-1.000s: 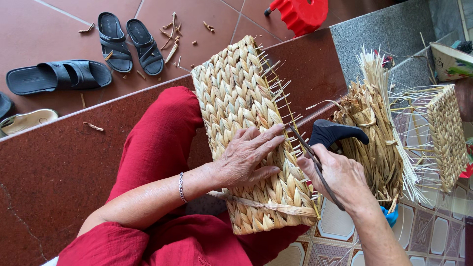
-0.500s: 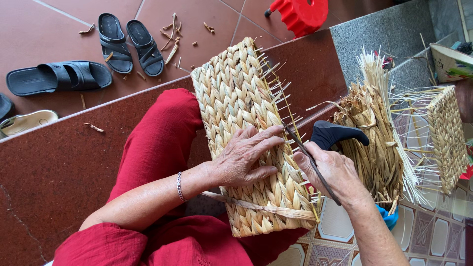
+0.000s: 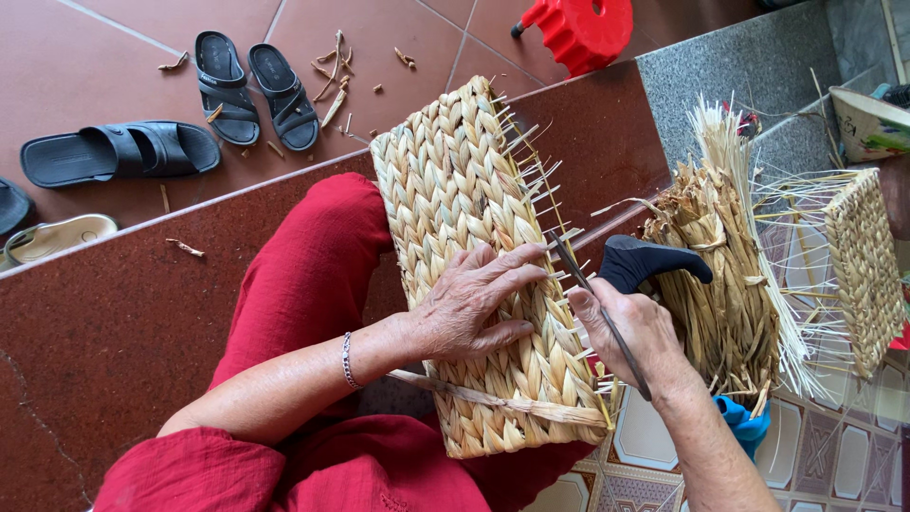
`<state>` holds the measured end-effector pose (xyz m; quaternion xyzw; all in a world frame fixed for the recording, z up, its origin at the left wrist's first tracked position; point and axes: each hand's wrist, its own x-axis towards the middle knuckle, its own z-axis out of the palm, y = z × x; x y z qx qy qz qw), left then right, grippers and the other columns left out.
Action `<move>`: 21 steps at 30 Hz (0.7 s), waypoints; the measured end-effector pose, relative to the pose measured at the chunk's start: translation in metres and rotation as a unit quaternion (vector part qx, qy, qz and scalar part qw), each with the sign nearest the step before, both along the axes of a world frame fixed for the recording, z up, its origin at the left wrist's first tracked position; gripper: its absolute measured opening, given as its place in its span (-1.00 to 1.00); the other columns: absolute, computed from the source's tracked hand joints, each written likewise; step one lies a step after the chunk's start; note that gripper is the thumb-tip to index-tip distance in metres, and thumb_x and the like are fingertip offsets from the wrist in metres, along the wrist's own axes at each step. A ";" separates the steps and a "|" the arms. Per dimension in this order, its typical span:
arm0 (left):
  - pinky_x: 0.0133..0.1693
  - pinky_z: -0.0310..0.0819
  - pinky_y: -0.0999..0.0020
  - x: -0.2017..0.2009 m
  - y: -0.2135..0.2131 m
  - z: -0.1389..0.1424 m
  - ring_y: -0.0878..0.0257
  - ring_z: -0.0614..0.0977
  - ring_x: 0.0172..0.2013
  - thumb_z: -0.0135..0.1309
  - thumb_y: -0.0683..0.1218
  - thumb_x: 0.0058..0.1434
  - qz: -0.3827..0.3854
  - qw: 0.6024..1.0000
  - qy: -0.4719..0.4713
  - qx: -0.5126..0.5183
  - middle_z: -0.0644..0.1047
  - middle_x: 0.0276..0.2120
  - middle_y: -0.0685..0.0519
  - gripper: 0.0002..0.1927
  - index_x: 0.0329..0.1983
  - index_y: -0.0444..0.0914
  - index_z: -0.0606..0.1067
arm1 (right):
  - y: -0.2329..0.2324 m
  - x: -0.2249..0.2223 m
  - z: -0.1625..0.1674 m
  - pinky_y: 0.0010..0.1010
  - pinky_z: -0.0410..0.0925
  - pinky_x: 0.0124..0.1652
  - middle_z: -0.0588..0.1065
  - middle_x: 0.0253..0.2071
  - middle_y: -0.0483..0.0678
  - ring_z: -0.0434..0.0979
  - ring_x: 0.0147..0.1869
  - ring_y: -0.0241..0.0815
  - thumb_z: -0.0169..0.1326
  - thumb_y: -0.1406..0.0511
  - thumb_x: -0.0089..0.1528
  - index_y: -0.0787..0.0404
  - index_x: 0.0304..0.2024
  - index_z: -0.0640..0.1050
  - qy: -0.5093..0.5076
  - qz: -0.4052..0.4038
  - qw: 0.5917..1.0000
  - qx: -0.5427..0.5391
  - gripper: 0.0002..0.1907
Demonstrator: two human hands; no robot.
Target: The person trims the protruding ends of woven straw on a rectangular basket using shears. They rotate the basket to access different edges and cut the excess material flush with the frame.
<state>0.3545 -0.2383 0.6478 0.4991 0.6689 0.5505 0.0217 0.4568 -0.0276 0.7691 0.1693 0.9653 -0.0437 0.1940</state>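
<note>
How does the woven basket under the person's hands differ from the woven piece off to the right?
The woven basket lies across the lap, pressed by the left hand, while the right hand holds a tool at its edge; the woven piece on the right lies untouched. The basket looks larger, with short stubs along its edge; the piece trails long loose strands. Both share the same pale braided weave.

The woven basket lies on the lap, straw bundle right, sandals beyond.

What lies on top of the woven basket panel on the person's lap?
The left hand lies flat on the woven basket panel. The weave beneath the palm is hidden.
</note>
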 end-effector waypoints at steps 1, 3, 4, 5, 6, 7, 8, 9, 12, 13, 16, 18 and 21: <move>0.06 0.27 0.08 0.000 0.000 0.000 -0.01 0.44 -0.01 0.29 0.11 0.16 -0.004 1.000 -0.007 0.005 0.29 0.44 0.01 -0.30 0.33 -0.11 0.34 | 0.001 0.003 -0.003 0.03 0.44 -0.28 0.53 -0.56 0.22 0.62 -0.31 0.25 -0.37 -0.20 0.31 0.09 -0.13 0.52 0.000 -0.002 1.000 0.000 -0.36; 0.07 0.27 0.08 -0.001 -0.002 -0.001 -0.01 0.44 -0.01 0.30 0.09 0.16 -0.015 1.000 -0.023 0.015 0.28 0.44 0.01 -0.29 0.34 -0.12 0.33 | 0.000 0.008 -0.008 -0.01 0.44 -0.30 0.52 -0.55 0.20 0.61 -0.34 0.23 -0.35 -0.20 0.33 0.13 -0.21 0.51 0.015 -0.006 1.000 -0.009 -0.36; 0.06 0.27 0.08 -0.001 -0.003 -0.001 -0.01 0.45 0.00 0.30 0.07 0.14 -0.018 0.999 -0.029 0.020 0.28 0.43 0.00 -0.29 0.34 -0.12 0.33 | 0.000 0.010 -0.011 -0.03 0.45 -0.31 0.52 -0.55 0.20 0.61 -0.35 0.22 -0.35 -0.20 0.34 0.15 -0.26 0.51 0.024 -0.006 1.000 -0.013 -0.35; 0.05 0.27 0.07 -0.002 -0.004 -0.002 -0.01 0.45 0.01 0.31 0.04 0.12 -0.020 0.999 -0.036 0.025 0.28 0.43 0.00 -0.28 0.34 -0.12 0.33 | -0.002 0.012 -0.013 -0.04 0.44 -0.33 0.52 -0.53 0.19 0.60 -0.34 0.22 -0.33 -0.20 0.34 0.16 -0.27 0.51 0.045 -0.003 0.999 -0.024 -0.34; 0.04 0.26 0.07 -0.002 -0.005 -0.003 -0.01 0.46 0.01 0.31 0.02 0.10 -0.021 0.998 -0.043 0.030 0.28 0.43 -0.01 -0.27 0.33 -0.12 0.33 | -0.003 0.014 -0.014 -0.04 0.43 -0.34 0.52 -0.51 0.18 0.60 -0.34 0.23 -0.32 -0.21 0.35 0.18 -0.28 0.50 0.066 0.001 0.997 -0.035 -0.33; 0.06 0.28 0.07 -0.004 -0.006 -0.004 -0.02 0.46 0.04 0.30 0.00 0.10 -0.026 0.998 -0.049 0.042 0.27 0.43 -0.01 -0.27 0.34 -0.13 0.32 | -0.003 0.015 -0.014 -0.05 0.42 -0.36 0.52 -0.48 0.18 0.59 -0.33 0.23 -0.30 -0.22 0.35 0.19 -0.29 0.50 0.086 0.005 0.995 -0.045 -0.32; 0.08 0.29 0.08 -0.005 -0.007 -0.005 -0.03 0.45 0.06 0.28 -0.02 0.11 -0.030 0.996 -0.055 0.055 0.27 0.44 -0.01 -0.27 0.35 -0.14 0.31 | -0.003 0.015 -0.013 -0.05 0.43 -0.36 0.53 -0.51 0.17 0.61 -0.35 0.21 -0.31 -0.24 0.31 0.16 -0.24 0.52 0.076 -0.020 0.995 -0.061 -0.32; 0.10 0.31 0.08 -0.006 -0.007 -0.006 -0.03 0.45 0.09 0.27 -0.04 0.11 -0.034 0.995 -0.062 0.068 0.27 0.44 -0.01 -0.27 0.36 -0.14 0.30 | -0.003 0.015 -0.013 -0.05 0.44 -0.35 0.53 -0.53 0.16 0.63 -0.37 0.18 -0.31 -0.25 0.27 0.13 -0.20 0.54 0.064 -0.044 0.994 -0.076 -0.31; 0.01 0.33 0.10 -0.006 -0.006 -0.007 0.01 0.46 0.00 0.29 -0.05 0.06 -0.027 0.999 -0.032 0.029 0.31 0.44 0.02 -0.32 0.28 -0.09 0.35 | -0.004 0.012 -0.009 -0.05 0.45 -0.31 0.56 -0.51 0.13 0.65 -0.34 0.17 -0.36 -0.29 0.24 0.07 -0.09 0.54 0.044 -0.073 0.992 -0.095 -0.27; 0.00 0.32 0.10 -0.005 -0.006 -0.007 0.02 0.45 -0.02 0.29 -0.05 0.07 -0.024 0.999 -0.025 0.025 0.31 0.43 0.02 -0.32 0.28 -0.09 0.36 | -0.004 0.009 -0.008 -0.04 0.45 -0.29 0.57 -0.49 0.12 0.65 -0.31 0.17 -0.39 -0.29 0.24 0.06 -0.05 0.54 0.045 -0.072 0.992 -0.097 -0.25; -0.03 0.30 0.10 -0.004 -0.005 -0.005 0.03 0.45 -0.05 0.30 -0.05 0.07 -0.016 1.000 -0.016 0.016 0.32 0.42 0.04 -0.33 0.27 -0.09 0.37 | -0.004 0.001 -0.004 -0.02 0.46 -0.24 0.59 -0.47 0.12 0.66 -0.25 0.18 -0.39 -0.31 0.25 0.06 -0.08 0.53 0.009 -0.050 0.997 -0.051 -0.26; -0.02 0.30 0.11 -0.004 -0.005 -0.004 0.04 0.44 -0.06 0.29 -0.05 0.07 -0.016 1.000 -0.016 0.018 0.31 0.43 0.04 -0.33 0.28 -0.09 0.36 | -0.005 -0.003 -0.001 0.00 0.45 -0.23 0.59 -0.45 0.12 0.65 -0.25 0.20 -0.37 -0.30 0.24 0.03 -0.06 0.53 0.021 -0.027 0.999 -0.038 -0.27; -0.02 0.27 0.10 -0.005 -0.005 -0.003 0.04 0.45 -0.05 0.28 -0.04 0.05 -0.014 1.000 -0.017 0.013 0.30 0.43 0.03 -0.33 0.27 -0.08 0.37 | -0.005 -0.005 0.010 0.01 0.45 -0.27 0.60 -0.47 0.11 0.65 -0.28 0.20 -0.30 -0.29 0.22 0.02 -0.08 0.53 0.021 -0.010 0.999 -0.025 -0.31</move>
